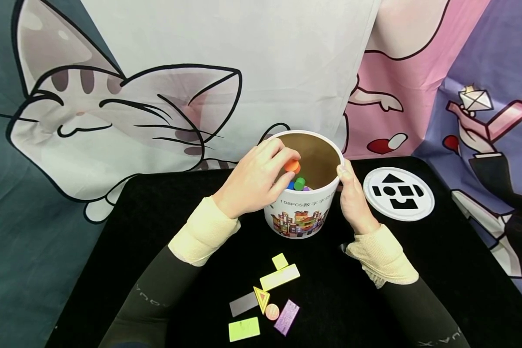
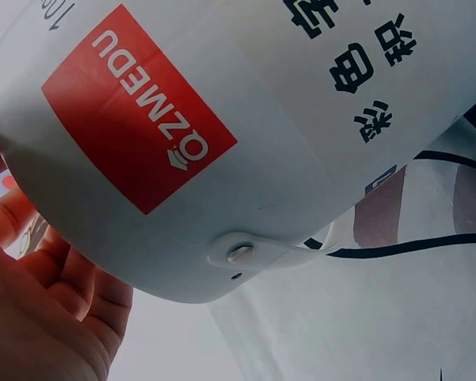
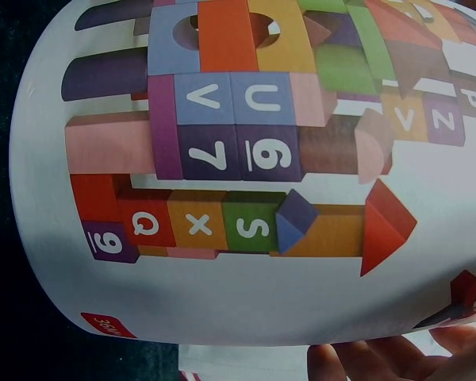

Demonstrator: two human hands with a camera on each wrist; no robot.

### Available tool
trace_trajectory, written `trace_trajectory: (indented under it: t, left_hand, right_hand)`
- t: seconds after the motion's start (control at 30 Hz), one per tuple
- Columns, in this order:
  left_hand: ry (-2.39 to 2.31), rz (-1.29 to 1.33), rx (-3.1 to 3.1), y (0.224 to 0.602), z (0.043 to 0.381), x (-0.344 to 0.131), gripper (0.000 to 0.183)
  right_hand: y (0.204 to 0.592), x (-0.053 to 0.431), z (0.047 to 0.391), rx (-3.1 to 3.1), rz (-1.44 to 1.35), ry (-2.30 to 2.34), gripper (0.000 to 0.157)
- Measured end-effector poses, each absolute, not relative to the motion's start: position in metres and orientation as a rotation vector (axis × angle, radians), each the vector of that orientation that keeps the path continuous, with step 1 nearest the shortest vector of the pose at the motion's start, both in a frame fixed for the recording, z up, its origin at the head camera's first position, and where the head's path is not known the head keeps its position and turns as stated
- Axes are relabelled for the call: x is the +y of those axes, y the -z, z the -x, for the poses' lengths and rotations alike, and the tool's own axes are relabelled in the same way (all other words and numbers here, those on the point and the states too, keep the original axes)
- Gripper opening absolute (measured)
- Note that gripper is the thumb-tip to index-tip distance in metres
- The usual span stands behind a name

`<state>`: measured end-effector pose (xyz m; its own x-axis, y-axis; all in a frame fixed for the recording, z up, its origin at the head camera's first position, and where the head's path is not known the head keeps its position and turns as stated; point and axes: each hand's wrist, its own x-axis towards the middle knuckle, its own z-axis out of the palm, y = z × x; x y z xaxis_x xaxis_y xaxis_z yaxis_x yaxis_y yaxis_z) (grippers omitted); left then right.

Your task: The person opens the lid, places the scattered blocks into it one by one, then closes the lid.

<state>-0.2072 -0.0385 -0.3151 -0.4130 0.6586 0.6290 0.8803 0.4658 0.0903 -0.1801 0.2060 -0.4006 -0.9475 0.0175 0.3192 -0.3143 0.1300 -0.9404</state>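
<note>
A white bucket (image 1: 302, 199) printed with pictures of building blocks stands upright on the black table. Over its near left rim reaches my left hand (image 1: 263, 174), pinching an orange round block (image 1: 292, 166) just inside the mouth. My right hand (image 1: 354, 200) grips the right side of the rim, thumb on top. Below the orange block, a green cylinder block (image 1: 299, 183) and bits of blue and purple blocks show in the bucket. The left wrist view catches the bucket's red label (image 2: 139, 111) and my fingers at the rim; the right wrist view shows its printed side (image 3: 222, 302).
Right of the bucket lies its white round lid (image 1: 399, 212) with shaped cutouts. In front are a small yellow-green block (image 1: 280, 261), a long yellow block (image 1: 280, 277), a grey block (image 1: 243, 304), a yellow triangle (image 1: 262, 299), a round block (image 1: 272, 311), a green block (image 1: 244, 329) and a purple block (image 1: 286, 317).
</note>
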Motion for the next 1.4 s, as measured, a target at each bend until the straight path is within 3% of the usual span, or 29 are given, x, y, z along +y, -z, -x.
trace_trajectory:
  t: [0.33, 0.63, 1.4]
  left_hand:
    - [0.556, 1.28, -2.219, 0.315, 0.207, -0.039, 0.025]
    - [0.501, 1.252, -2.344, 0.319, 0.204, -0.041, 0.07]
    - [0.534, 1.246, -2.345, 0.323, 0.174, -0.071, 0.07]
  right_hand:
    - [0.401, 0.206, 0.181, -2.154, -0.309, -1.881, 0.055]
    - [0.402, 0.206, 0.181, -2.155, -0.3, -1.891, 0.055]
    - [0.401, 0.207, 0.181, -2.159, -0.286, -1.897, 0.055]
